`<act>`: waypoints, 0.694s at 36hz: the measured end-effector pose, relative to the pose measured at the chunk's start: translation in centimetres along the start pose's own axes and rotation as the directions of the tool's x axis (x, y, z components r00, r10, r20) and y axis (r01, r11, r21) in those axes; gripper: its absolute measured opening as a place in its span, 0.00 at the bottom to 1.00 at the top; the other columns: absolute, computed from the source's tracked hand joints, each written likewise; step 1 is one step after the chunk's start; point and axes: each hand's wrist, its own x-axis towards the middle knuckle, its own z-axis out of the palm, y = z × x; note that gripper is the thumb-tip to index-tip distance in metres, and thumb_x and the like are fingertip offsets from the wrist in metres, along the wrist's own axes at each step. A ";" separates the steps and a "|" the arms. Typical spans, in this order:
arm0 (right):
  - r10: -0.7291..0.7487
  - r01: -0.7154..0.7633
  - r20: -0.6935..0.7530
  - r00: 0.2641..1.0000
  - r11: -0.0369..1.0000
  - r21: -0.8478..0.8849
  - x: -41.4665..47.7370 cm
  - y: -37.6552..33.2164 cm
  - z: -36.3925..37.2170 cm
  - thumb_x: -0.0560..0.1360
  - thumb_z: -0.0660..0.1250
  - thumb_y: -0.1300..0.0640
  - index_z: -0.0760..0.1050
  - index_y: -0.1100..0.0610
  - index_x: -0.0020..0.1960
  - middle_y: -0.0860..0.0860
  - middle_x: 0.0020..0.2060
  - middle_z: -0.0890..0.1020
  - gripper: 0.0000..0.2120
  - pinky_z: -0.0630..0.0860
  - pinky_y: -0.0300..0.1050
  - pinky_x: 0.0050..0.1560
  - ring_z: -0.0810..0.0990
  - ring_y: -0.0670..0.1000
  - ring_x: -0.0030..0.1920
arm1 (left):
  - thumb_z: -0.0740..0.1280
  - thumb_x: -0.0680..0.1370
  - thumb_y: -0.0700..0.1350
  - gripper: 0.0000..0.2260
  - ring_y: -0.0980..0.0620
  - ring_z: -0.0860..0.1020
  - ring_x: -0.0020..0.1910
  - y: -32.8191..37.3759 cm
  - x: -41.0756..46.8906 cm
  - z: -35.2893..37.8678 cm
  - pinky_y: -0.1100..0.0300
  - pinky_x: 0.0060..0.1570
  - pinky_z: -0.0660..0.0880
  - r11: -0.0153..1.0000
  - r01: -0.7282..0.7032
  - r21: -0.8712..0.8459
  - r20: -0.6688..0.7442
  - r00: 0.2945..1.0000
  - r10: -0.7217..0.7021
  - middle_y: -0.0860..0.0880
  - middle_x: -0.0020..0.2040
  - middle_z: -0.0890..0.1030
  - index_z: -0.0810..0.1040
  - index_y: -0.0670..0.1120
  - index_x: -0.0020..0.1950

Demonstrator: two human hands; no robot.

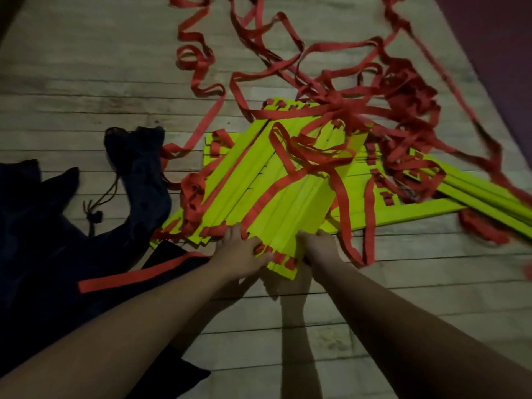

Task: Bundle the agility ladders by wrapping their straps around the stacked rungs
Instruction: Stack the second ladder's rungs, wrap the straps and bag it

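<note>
A stack of neon-yellow ladder rungs (288, 205) lies tilted on the wooden floor, its near end lifted. My left hand (239, 251) grips the near left corner of the stack, thumb on top among the red strap loops. My right hand (318, 249) grips the near right corner, fingers curled under the edge. Red straps (311, 156) cross over the top of the stack and spill into a loose tangle (403, 90) behind it. More yellow rungs (475, 197) fan out flat to the right.
Dark navy drawstring bags (135, 168) lie on the floor at the left, with a loose red strap end (138, 276) over the dark cloth. A dark mat edge (503, 53) borders the far right. Long strap loops (198, 53) trail across the floor at the back.
</note>
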 end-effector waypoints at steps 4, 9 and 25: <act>-0.067 0.066 0.028 0.997 0.997 0.051 -2.1 -1.2 -0.7 0.77 0.67 0.63 0.77 0.52 0.44 0.54 0.49 0.83 0.07 0.79 0.66 0.57 0.81 0.62 0.53 | 0.61 0.81 0.61 0.19 0.43 0.57 0.75 0.5 -0.9 -0.3 0.47 0.72 0.58 0.987 -0.051 -0.149 -0.197 0.980 0.021 0.43 0.74 0.61 0.79 0.49 0.62; -0.274 0.278 0.061 0.960 0.959 -0.057 -7.5 -4.3 -2.7 0.78 0.67 0.62 0.79 0.58 0.45 0.55 0.41 0.82 0.03 0.79 0.51 0.46 0.81 0.57 0.44 | 0.61 0.79 0.62 0.26 0.45 0.78 0.59 4.6 -2.5 -3.6 0.50 0.57 0.74 0.778 -0.017 -0.628 -0.070 0.997 -0.035 0.43 0.59 0.79 0.72 0.42 0.66; -0.560 0.580 0.290 0.776 0.451 -0.679 -29.5 -11.6 -10.4 0.77 0.62 0.56 0.63 0.54 0.35 0.51 0.35 0.70 0.13 0.66 0.45 0.40 0.73 0.59 0.42 | 0.69 0.77 0.40 0.07 0.52 0.73 0.25 17.5 -17.2 -15.9 0.64 0.25 0.70 0.533 -0.038 -0.845 -0.045 0.999 0.001 0.47 0.31 0.74 0.75 0.43 0.40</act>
